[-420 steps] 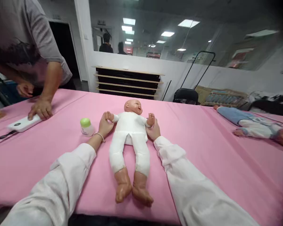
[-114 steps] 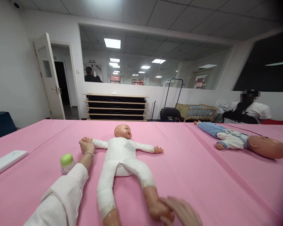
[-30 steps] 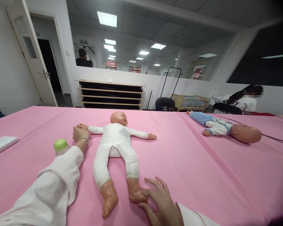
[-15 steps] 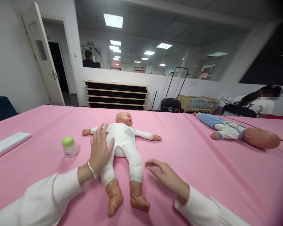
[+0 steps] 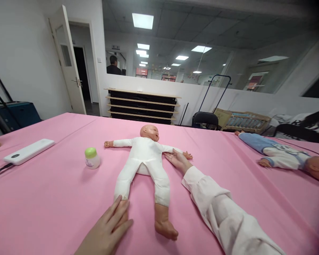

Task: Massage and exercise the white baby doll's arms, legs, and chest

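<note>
A baby doll [image 5: 146, 152] in a white suit lies face up on the pink table cover, arms spread, its bare feet toward me. My left hand [image 5: 108, 221] rests over the doll's lower leg on the left, fingers stretched across the shin and ankle, hiding that foot. Palm turned up, my right hand [image 5: 178, 161] is beside the doll's trunk, just below its outstretched arm on the right. Its fingers are extended and reach the sleeve near the armpit; whether they press on it I cannot tell.
Left of the doll stands a small jar [image 5: 92, 158] with a green lid. Further left lies a white device [image 5: 29, 151] with a cable. A second doll [image 5: 279, 148] in blue and white lies at the right. Beyond the pink table [image 5: 69, 198] are a black chair [image 5: 205, 120] and a wooden crib [image 5: 244, 122].
My left hand has come down from above the doll's trunk to its lower leg. My right hand has moved forward from beside the legs to the arm. The view has shifted rightward in frame.
</note>
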A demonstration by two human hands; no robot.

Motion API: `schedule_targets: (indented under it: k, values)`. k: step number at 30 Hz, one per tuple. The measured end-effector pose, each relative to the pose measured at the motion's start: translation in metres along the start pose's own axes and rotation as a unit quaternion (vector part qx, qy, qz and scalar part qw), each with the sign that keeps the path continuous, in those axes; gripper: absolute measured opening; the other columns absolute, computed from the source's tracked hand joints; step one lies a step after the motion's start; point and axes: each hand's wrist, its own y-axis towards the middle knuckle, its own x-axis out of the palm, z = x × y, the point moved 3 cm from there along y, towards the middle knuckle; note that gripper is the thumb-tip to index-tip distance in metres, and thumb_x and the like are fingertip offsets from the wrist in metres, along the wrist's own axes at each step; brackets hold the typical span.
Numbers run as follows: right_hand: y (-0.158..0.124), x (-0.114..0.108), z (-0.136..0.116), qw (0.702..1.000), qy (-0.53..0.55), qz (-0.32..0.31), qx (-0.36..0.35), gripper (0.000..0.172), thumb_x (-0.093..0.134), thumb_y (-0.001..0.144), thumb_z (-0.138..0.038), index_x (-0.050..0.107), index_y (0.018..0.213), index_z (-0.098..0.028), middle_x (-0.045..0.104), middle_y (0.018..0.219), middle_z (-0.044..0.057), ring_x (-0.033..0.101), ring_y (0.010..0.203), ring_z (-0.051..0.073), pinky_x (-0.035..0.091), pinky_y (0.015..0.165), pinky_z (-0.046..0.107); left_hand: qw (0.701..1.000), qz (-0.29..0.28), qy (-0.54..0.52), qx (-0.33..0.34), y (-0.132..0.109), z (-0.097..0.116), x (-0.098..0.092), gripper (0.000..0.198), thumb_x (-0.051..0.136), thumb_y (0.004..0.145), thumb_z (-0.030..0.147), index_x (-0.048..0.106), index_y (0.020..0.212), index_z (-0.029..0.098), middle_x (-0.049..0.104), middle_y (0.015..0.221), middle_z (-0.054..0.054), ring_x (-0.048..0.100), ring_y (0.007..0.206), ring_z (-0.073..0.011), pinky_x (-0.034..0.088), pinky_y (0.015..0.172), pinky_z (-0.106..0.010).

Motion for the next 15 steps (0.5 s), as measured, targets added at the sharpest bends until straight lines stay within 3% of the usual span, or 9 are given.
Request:
schedule_targets:
  k: [2, 4, 7, 11, 13, 15]
  values:
    - [0.009, -0.018, -0.001, 0.999, -0.015, 0.038, -0.009, 0.058, 0.019, 0.087, -0.042, 0.045, 0.119, -0.001, 0.052, 0.109, 0.014, 0.055, 0.101, 0.0, 0.044, 0.1, 0.011, 0.997, -0.029, -0.064, -0.045, -0.013, -0.013, -0.007, 0.041, 0.047, 0.085, 0.038, 0.056, 0.121, 0.021, 0.044, 0.133, -0.01, 0.044, 0.121, -0.026, 0.05, 0.087, -0.034]
    - [0.015, -0.036, -0.003, 0.997, 0.003, 0.081, -0.001, 0.055, 0.017, 0.088, -0.035, 0.031, 0.133, -0.007, 0.05, 0.115, 0.013, 0.056, 0.097, -0.002, 0.044, 0.101, 0.011, 0.98, -0.048, -0.135, -0.138, -0.025, -0.026, -0.011, 0.037, 0.041, 0.087, 0.024, 0.054, 0.122, 0.026, 0.042, 0.136, -0.006, 0.045, 0.121, -0.0183, 0.048, 0.09, -0.026]
    - [0.018, -0.056, -0.006, 0.991, 0.034, 0.132, 0.014, 0.055, 0.017, 0.087, -0.026, 0.008, 0.141, -0.021, 0.045, 0.124, 0.008, 0.056, 0.09, -0.006, 0.045, 0.102, 0.012, 0.925, -0.046, -0.262, -0.27, -0.038, -0.043, -0.013, 0.031, 0.039, 0.088, 0.023, 0.064, 0.104, 0.032, 0.056, 0.12, -0.002, 0.058, 0.103, -0.0124, 0.051, 0.081, -0.018]
    - [0.014, -0.071, -0.011, 0.987, 0.04, 0.157, 0.023, 0.053, 0.024, 0.087, -0.03, 0.013, 0.139, -0.031, 0.043, 0.128, 0.003, 0.056, 0.091, -0.006, 0.046, 0.103, 0.013, 0.827, -0.097, -0.397, -0.385, -0.04, -0.071, -0.017, 0.021, 0.049, 0.082, 0.033, 0.066, 0.095, 0.03, 0.063, 0.098, -0.002, 0.062, 0.089, -0.015, 0.052, 0.075, -0.022]
    - [0.011, -0.076, -0.017, 0.985, 0.022, 0.168, 0.037, 0.052, 0.028, 0.086, -0.031, 0.019, 0.137, -0.034, 0.042, 0.129, 0.002, 0.056, 0.096, -0.004, 0.044, 0.106, 0.019, 0.777, -0.123, -0.433, -0.44, -0.034, -0.096, -0.024, 0.025, 0.057, 0.075, 0.036, 0.065, 0.096, 0.026, 0.064, 0.096, -0.003, 0.062, 0.087, -0.0177, 0.051, 0.074, -0.026]
    - [0.008, -0.08, -0.029, 0.983, -0.01, 0.177, 0.037, 0.052, 0.035, 0.084, -0.03, 0.026, 0.135, -0.031, 0.042, 0.129, 0.004, 0.055, 0.103, 0.0, 0.04, 0.111, 0.029, 0.752, -0.129, -0.448, -0.467, -0.019, -0.128, -0.037, 0.029, 0.061, 0.068, 0.04, 0.066, 0.091, 0.022, 0.065, 0.092, -0.005, 0.062, 0.084, -0.02, 0.051, 0.073, -0.028]
